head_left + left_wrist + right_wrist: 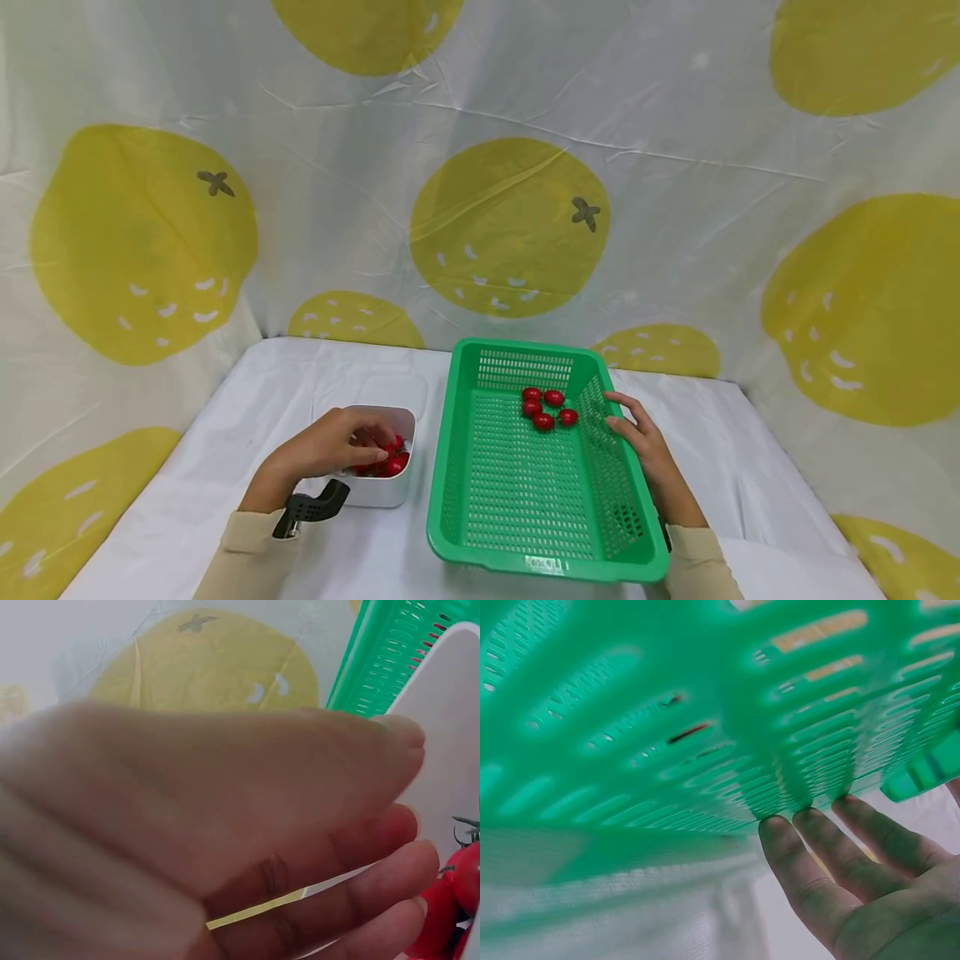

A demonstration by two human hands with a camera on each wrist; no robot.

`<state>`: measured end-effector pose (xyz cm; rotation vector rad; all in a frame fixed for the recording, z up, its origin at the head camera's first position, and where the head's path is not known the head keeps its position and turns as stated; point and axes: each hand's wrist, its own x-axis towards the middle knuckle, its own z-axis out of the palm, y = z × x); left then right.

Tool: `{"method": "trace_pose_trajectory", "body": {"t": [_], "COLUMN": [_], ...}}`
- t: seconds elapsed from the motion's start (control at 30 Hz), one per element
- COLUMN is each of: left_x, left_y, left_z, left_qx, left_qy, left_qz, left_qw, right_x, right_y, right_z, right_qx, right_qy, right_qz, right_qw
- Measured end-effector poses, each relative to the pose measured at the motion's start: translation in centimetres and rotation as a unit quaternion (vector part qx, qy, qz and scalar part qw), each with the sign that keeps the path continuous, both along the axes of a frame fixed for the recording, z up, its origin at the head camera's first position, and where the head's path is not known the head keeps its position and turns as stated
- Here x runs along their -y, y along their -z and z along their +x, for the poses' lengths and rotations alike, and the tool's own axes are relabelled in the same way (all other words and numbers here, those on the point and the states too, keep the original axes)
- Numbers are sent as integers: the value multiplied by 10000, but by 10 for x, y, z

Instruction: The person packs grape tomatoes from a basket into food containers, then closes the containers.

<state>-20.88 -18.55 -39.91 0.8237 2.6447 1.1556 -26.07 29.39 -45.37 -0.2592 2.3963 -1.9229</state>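
My left hand (pixel 341 446) reaches over the near-left rim of a white container (pixel 378 496), its fingers lightly bent among several red cherry tomatoes (pixel 396 465). In the left wrist view its fingertips lie against the tomatoes (pixel 435 919), and no tomato shows between thumb and fingers. My right hand (pixel 648 446) holds the right side of a green plastic basket (pixel 525 500), thumb at the rim. The right wrist view shows its fingertips (pixel 780 829) on the outside of the slotted wall. Several cherry tomatoes (pixel 543 422) lie in the basket's far right part.
A clear, flat lid-like piece (pixel 393 390) lies on the white-covered table (pixel 300 371) behind the container. Cloth with yellow fruit prints (pixel 510 229) hangs at the back and sides. The container stands just left of the basket.
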Motion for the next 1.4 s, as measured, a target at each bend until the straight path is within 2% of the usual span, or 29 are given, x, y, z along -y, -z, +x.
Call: {"method": "trace_pose_trajectory", "body": {"t": [0.13,0.27,0.53,0.73,0.87,1.1,1.27,1.4], "left_x": [-1,-6,-20,-42,-58,-89,-112,-129], "left_y": [-5,-14,-38,-59,-70,-80,-84,-80], "left_z": [2,2,-3,-13,-27,-63,-84,-98], "left_qx": [-28,-203,-328,-480,-664,-827,-940,-868], "left_qy": [-122,-206,33,148,403,552,627,652], "left_qz": [-3,-27,80,-51,101,311,392,450], "left_qw": [9999,9996,9994,9987,9969,9946,9928,9931], "right_x": [2,2,2,2,2,2,2,1], "right_y": [-1,-1,1,0,-1,-1,-1,0], "right_z": [-2,-2,-1,-1,0,-1,-2,-2], "right_qx": [97,148,181,214,185,262,275,235], "right_qy": [-2,15,3,83,39,78,66,64], "right_qz": [-89,-150,-232,-281,-228,-262,-261,-273], "right_qw": [9999,9998,9996,9993,9996,9993,9993,9993]}}
